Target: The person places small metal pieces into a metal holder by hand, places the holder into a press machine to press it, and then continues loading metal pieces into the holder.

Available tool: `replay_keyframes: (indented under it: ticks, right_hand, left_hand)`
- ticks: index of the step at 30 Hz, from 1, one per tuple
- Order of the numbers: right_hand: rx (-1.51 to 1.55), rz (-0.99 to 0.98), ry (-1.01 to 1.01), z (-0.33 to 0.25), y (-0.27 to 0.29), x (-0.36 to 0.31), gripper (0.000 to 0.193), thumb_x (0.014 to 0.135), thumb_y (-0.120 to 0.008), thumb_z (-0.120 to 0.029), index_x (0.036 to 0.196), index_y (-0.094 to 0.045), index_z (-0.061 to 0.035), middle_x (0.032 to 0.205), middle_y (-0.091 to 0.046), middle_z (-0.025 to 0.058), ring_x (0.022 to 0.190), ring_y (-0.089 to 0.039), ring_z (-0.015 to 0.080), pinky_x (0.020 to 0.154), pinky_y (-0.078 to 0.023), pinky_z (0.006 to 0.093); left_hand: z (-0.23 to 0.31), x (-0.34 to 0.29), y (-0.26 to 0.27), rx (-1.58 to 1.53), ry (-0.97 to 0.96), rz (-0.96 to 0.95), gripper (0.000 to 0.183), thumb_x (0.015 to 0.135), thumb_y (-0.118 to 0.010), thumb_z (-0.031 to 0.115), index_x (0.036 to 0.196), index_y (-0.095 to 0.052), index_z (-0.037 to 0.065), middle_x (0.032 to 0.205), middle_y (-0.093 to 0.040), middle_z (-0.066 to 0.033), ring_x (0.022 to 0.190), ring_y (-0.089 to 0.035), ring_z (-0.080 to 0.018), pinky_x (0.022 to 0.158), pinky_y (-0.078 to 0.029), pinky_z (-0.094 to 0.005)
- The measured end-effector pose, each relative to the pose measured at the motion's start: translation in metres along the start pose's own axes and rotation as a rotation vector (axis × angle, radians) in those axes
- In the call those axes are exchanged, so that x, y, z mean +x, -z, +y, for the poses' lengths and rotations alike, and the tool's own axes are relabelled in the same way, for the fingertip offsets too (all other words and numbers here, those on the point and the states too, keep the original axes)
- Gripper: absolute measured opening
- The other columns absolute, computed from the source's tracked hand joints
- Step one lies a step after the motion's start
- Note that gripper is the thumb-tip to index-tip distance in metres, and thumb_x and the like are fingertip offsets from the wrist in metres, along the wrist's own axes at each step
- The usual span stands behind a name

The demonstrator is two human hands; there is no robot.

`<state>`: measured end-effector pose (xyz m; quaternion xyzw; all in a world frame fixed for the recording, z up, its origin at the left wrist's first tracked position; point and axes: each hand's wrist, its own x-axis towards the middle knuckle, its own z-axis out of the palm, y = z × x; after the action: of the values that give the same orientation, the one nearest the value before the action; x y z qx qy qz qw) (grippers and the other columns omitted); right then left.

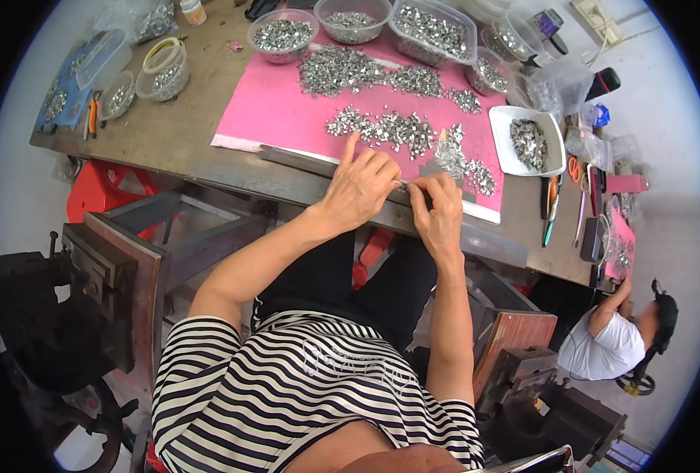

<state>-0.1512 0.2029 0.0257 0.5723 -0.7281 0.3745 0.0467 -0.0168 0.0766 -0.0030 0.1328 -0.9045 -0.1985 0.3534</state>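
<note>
At the front edge of the bench, my left hand (360,186) is closed with one finger sticking up. My right hand (438,206) is closed just beside it, thumb and forefinger pinched. Their fingertips almost meet over a tiny silvery metal piece (403,188), too small to name. Just beyond my hands, a row of small shiny metal pieces (405,132) lies on a pink cloth (263,106). A flatter heap of thin silvery pieces (449,150) sits beyond my right hand. Farther back is a larger, darker pile (338,71).
Plastic tubs (283,57) of metal pieces line the back. A white square dish (498,130) with more stands at right, near scissors (574,169) and pliers (551,206). Orange-handled pliers (92,114) lie left. A co-worker in white (602,347) sits at far right.
</note>
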Motion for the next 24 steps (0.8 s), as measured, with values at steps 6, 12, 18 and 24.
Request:
replay_keyframes:
  ticks: [6, 12, 18, 24]
  right_hand:
    - [0.107, -0.055, -0.135, 0.006, 0.000, 0.006, 0.006, 0.086, -0.073, -0.006, 0.091, -0.070, -0.0059, 0.085, -0.061, 0.0065, 0.083, -0.060, 0.0246, 0.077, -0.040, 0.0389]
    - [0.042, -0.070, -0.089, 0.032, -0.015, 0.029, 0.009, 0.084, -0.075, -0.009, 0.093, -0.073, -0.0093, 0.086, -0.061, 0.0069, 0.086, -0.061, 0.0258, 0.078, -0.040, 0.0401]
    - [-0.167, -0.032, 0.067, 0.032, -0.024, 0.037, 0.009, 0.085, -0.074, -0.009, 0.091, -0.068, -0.0058, 0.087, -0.061, 0.0080, 0.088, -0.060, 0.0284, 0.079, -0.040, 0.0420]
    - [0.063, -0.073, -0.079, 0.019, -0.005, 0.020, 0.006, 0.087, -0.071, -0.005, 0.090, -0.065, -0.0033, 0.086, -0.060, 0.0101, 0.086, -0.059, 0.0295, 0.079, -0.041, 0.0413]
  left_hand:
    - [0.003, -0.001, -0.001, -0.037, 0.039, -0.004, 0.014, 0.088, -0.073, 0.018, 0.096, -0.064, 0.011, 0.091, -0.060, -0.0005, 0.097, -0.059, -0.0216, 0.117, -0.024, -0.0620]
    - [0.006, -0.001, -0.008, 0.018, -0.011, 0.017, 0.014, 0.086, -0.074, 0.016, 0.096, -0.064, 0.012, 0.089, -0.057, -0.0033, 0.094, -0.057, -0.0244, 0.115, -0.025, -0.0657]
    - [0.010, 0.002, -0.011, 0.067, 0.000, -0.008, 0.014, 0.087, -0.074, 0.017, 0.096, -0.064, 0.010, 0.090, -0.056, -0.0043, 0.095, -0.056, -0.0253, 0.114, -0.026, -0.0659]
    - [0.006, 0.003, -0.007, -0.011, 0.040, 0.008, 0.013, 0.090, -0.071, 0.016, 0.096, -0.063, 0.008, 0.089, -0.060, -0.0033, 0.090, -0.058, -0.0244, 0.115, -0.028, -0.0601]
